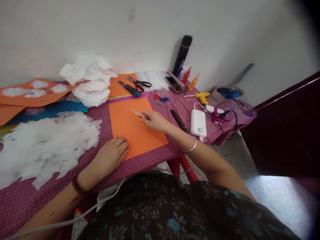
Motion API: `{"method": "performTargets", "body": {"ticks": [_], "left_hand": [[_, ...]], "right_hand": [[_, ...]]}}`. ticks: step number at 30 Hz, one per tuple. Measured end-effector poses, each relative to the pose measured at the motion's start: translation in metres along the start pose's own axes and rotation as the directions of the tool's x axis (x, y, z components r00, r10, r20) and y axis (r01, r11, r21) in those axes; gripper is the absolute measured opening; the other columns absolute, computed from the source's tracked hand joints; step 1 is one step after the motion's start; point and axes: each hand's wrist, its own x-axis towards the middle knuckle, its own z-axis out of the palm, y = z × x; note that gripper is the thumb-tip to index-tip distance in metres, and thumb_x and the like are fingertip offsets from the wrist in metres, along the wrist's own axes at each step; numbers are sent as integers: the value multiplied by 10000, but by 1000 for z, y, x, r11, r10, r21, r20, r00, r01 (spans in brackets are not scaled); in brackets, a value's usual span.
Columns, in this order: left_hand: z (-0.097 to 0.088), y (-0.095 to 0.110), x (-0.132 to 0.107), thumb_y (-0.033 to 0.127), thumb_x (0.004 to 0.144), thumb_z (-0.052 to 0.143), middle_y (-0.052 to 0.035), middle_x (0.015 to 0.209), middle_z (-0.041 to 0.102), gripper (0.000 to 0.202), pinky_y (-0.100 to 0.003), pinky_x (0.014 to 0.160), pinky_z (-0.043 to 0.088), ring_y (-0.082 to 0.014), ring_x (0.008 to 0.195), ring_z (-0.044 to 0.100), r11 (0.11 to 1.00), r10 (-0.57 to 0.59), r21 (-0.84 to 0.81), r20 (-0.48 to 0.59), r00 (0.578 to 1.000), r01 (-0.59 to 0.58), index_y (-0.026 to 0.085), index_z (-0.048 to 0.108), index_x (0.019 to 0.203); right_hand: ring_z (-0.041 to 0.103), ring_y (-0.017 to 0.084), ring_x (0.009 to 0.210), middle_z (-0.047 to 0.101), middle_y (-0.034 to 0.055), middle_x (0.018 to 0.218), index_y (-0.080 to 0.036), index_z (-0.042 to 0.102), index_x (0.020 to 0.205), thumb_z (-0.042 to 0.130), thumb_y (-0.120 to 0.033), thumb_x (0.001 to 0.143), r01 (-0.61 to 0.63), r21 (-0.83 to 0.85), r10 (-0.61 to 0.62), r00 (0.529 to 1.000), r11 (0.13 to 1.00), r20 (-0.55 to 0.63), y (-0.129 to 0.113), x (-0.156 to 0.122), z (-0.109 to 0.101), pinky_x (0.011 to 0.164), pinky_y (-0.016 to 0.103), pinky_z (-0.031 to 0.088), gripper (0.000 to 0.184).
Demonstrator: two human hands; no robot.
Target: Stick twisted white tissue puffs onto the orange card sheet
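An orange paper sheet (pixel 132 125) lies on the red checked tablecloth (pixel 147 160) in front of me. My left hand (pixel 111 155) rests flat on the sheet's near left corner, fingers stretched out. My right hand (pixel 155 120) pinches a thin pale pencil-like stick (pixel 137 112), whose tip sits on the upper middle of the orange sheet. A silver bangle (pixel 191 146) circles my right wrist.
A heap of white paper scraps (pixel 45 143) lies left, crumpled white tissue (pixel 87 81) behind it. Scissors (pixel 138 82), a blue cutter (pixel 129 89), glue bottles (pixel 187 76), a yellow glue gun (pixel 202 97), a black pen (pixel 179 120) and a white power bank (pixel 198 122) stand right and behind.
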Motion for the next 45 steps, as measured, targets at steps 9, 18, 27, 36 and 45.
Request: {"method": "performTargets", "body": {"ticks": [9,18,27,36,45], "left_hand": [[4,24,-16,176,965,400,-152,1143,650,289,-422,958,482,-265,1065,597,999,-34,21,-9,999,34,126,666,1065],[25,39,-47,172,968,404,-135,1263,643,357,-419,978,490,-258,1144,593,997,32,66,-78,996,-27,163,641,1236],[42,32,-62,254,941,499,-110,1274,658,324,-387,960,526,-244,1169,611,998,56,6,-292,955,-57,176,642,1220],[33,30,-69,224,897,553,-90,1325,636,360,-468,1070,487,-234,1230,592,985,-106,-160,-288,952,61,218,620,1250],[15,33,-63,193,909,506,-36,1192,719,272,-348,986,572,-199,1168,636,931,-144,-365,-315,938,20,220,714,1083]], "right_hand": [[607,175,810,700,74,922,-163,639,1000,475,-219,891,-202,-270,184,979,942,-89,44,-61,-32,714,260,375,205],[645,272,987,665,176,1137,-151,615,1118,510,-349,909,-402,-515,334,916,757,-224,67,-79,-62,778,321,443,306],[651,263,980,683,161,1119,-148,618,1180,522,-385,906,-431,-478,372,902,765,-219,89,-75,-68,787,329,456,375],[654,210,779,738,78,905,-167,687,1031,507,-266,873,-304,-290,268,950,907,-158,71,-22,-69,704,299,433,259],[656,196,884,713,79,1015,-175,604,1082,529,-263,822,-285,127,302,943,950,-143,66,16,-14,817,328,488,284]]}}
